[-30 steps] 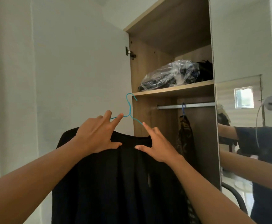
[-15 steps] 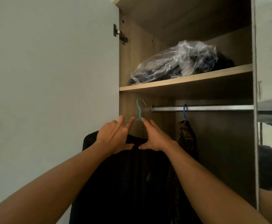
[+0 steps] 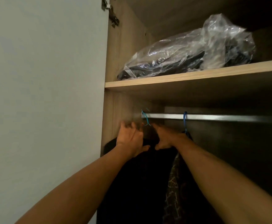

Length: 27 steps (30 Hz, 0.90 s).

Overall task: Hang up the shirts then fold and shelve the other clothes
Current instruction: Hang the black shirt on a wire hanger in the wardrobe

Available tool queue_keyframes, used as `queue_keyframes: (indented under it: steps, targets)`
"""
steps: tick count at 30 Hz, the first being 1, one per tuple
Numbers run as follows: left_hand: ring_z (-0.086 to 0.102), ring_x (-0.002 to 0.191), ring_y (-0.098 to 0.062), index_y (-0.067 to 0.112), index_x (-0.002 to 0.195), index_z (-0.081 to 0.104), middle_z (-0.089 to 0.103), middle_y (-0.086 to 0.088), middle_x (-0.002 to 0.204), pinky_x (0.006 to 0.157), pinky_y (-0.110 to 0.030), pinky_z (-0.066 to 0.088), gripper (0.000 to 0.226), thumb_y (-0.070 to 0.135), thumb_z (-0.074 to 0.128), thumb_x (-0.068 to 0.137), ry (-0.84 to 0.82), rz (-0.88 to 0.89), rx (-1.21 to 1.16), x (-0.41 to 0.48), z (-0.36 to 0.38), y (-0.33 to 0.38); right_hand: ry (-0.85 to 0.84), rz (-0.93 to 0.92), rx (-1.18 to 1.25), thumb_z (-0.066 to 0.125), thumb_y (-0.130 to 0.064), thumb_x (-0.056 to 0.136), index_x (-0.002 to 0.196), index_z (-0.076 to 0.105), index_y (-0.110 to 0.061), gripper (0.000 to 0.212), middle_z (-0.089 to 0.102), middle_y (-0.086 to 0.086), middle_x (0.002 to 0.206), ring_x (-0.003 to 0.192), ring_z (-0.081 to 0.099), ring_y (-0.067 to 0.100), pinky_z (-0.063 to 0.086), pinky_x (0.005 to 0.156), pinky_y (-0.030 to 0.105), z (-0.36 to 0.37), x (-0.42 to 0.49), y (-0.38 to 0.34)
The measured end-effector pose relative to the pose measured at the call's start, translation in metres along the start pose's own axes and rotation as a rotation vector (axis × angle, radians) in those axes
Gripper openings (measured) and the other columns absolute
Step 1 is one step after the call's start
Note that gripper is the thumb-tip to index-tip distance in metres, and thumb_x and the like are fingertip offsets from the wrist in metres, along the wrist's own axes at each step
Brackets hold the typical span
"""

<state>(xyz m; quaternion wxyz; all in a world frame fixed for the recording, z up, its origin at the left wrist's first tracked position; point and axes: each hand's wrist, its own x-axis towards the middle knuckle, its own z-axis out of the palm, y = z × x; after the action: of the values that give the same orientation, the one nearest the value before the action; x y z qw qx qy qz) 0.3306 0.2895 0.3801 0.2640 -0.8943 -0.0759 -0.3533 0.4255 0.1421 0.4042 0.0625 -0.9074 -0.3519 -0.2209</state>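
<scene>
A black shirt (image 3: 138,180) hangs on a thin light-blue wire hanger (image 3: 145,118) whose hook sits at the left end of the metal rail (image 3: 212,117) inside the wardrobe. My left hand (image 3: 130,139) grips the shirt's left shoulder on the hanger. My right hand (image 3: 164,138) grips the right shoulder, close beside the left. Whether the hook rests fully on the rail is blurred. A dark patterned garment (image 3: 174,183) hangs to the right on a blue hanger (image 3: 185,122).
A wooden shelf (image 3: 188,76) above the rail carries dark clothes in a clear plastic bag (image 3: 191,50). The open white wardrobe door (image 3: 43,94) fills the left. The rail runs bare to the right of the blue hanger.
Both hands carried the black shirt up and forward into the wardrobe. The light-blue hook went from in front of the shelf edge to the rail's left end. The view moved closer.
</scene>
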Motion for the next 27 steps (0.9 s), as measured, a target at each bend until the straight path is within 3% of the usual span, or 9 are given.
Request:
queue_keyframes:
  steps: [5, 9, 12, 15, 18, 20, 21, 24, 27]
  targets:
    - [0.055, 0.114, -0.029, 0.015, 0.155, 0.025, 0.052, -0.016, 0.135, 0.106, -0.055, 0.019, 0.098, 0.080, 0.038, 0.084, 0.004, -0.042, -0.038, -0.002, 0.026, 0.015, -0.094, 0.025, -0.164, 0.090, -0.034, 0.064, 0.151, 0.022, -0.020, 0.112, 0.039, 0.011, 0.154, 0.134, 0.048, 0.033, 0.046, 0.106, 0.041, 0.006, 0.007, 0.005]
    - [0.055, 0.114, -0.027, 0.014, 0.156, 0.020, 0.051, -0.016, 0.135, 0.102, -0.052, 0.020, 0.108, 0.084, 0.042, 0.077, 0.011, -0.032, -0.062, -0.010, 0.039, 0.022, -0.146, 0.026, -0.254, 0.093, -0.032, 0.062, 0.154, 0.018, -0.019, 0.120, 0.040, 0.008, 0.155, 0.136, 0.047, 0.030, 0.045, 0.104, 0.037, 0.006, 0.003, 0.001]
    - [0.054, 0.116, -0.026, 0.014, 0.156, 0.021, 0.048, -0.014, 0.138, 0.102, -0.049, 0.022, 0.110, 0.083, 0.046, 0.075, 0.006, -0.010, -0.046, -0.012, 0.041, 0.021, -0.089, 0.014, -0.199, 0.096, -0.031, 0.054, 0.151, 0.029, -0.022, 0.119, 0.044, 0.006, 0.152, 0.135, 0.048, 0.028, 0.047, 0.104, 0.038, -0.002, -0.001, 0.001]
    - [0.054, 0.118, -0.027, 0.020, 0.150, 0.035, 0.049, -0.010, 0.137, 0.101, -0.044, 0.030, 0.083, 0.071, 0.044, 0.085, 0.076, -0.036, -0.163, -0.010, 0.027, 0.017, 0.188, -0.021, 0.085, 0.088, -0.030, 0.069, 0.146, 0.042, -0.026, 0.089, 0.053, 0.002, 0.144, 0.129, 0.053, 0.025, 0.049, 0.102, 0.039, -0.011, -0.018, 0.004]
    - [0.059, 0.110, -0.027, 0.023, 0.140, 0.047, 0.056, -0.007, 0.126, 0.094, -0.040, 0.044, 0.063, 0.060, 0.046, 0.090, 0.217, -0.073, -0.533, -0.012, 0.009, 0.012, 0.715, -0.056, 0.368, 0.077, -0.030, 0.083, 0.129, 0.059, -0.023, 0.050, 0.063, -0.003, 0.125, 0.115, 0.059, 0.016, 0.053, 0.093, 0.035, 0.000, -0.057, 0.006]
    - [0.063, 0.102, -0.020, 0.030, 0.143, 0.046, 0.063, -0.003, 0.119, 0.090, -0.038, 0.052, 0.065, 0.062, 0.052, 0.088, 0.170, 0.004, -0.923, -0.019, -0.004, 0.011, 1.001, -0.005, 0.436, 0.076, -0.034, 0.083, 0.123, 0.063, -0.019, 0.045, 0.061, -0.001, 0.119, 0.111, 0.058, 0.015, 0.053, 0.090, 0.033, 0.021, -0.078, 0.014]
    - [0.064, 0.101, -0.016, 0.035, 0.148, 0.039, 0.064, -0.001, 0.116, 0.090, -0.036, 0.053, 0.071, 0.065, 0.057, 0.086, 0.073, 0.077, -1.023, -0.022, -0.010, 0.010, 1.051, 0.045, 0.459, 0.077, -0.041, 0.082, 0.127, 0.060, -0.019, 0.053, 0.058, 0.001, 0.121, 0.113, 0.056, 0.016, 0.052, 0.091, 0.034, 0.032, -0.085, 0.021]
    - [0.062, 0.098, -0.006, 0.045, 0.154, 0.017, 0.064, 0.002, 0.114, 0.092, -0.026, 0.050, 0.092, 0.056, 0.072, 0.081, -0.229, 0.266, -0.953, -0.033, -0.018, 0.011, 0.806, 0.255, 0.682, 0.074, -0.063, 0.075, 0.148, 0.034, -0.042, 0.086, 0.035, -0.001, 0.144, 0.133, 0.042, 0.021, 0.043, 0.106, 0.037, 0.056, -0.094, 0.037]
    - [0.057, 0.073, 0.008, 0.047, 0.154, 0.013, 0.057, 0.010, 0.104, 0.069, -0.005, 0.041, 0.094, 0.028, 0.075, 0.086, -0.303, 0.301, -0.899, -0.045, -0.018, 0.009, 0.563, 0.265, 0.861, 0.075, -0.062, 0.075, 0.153, 0.011, -0.054, 0.101, 0.014, -0.012, 0.158, 0.142, 0.030, 0.019, 0.035, 0.108, 0.037, 0.065, -0.092, 0.035]
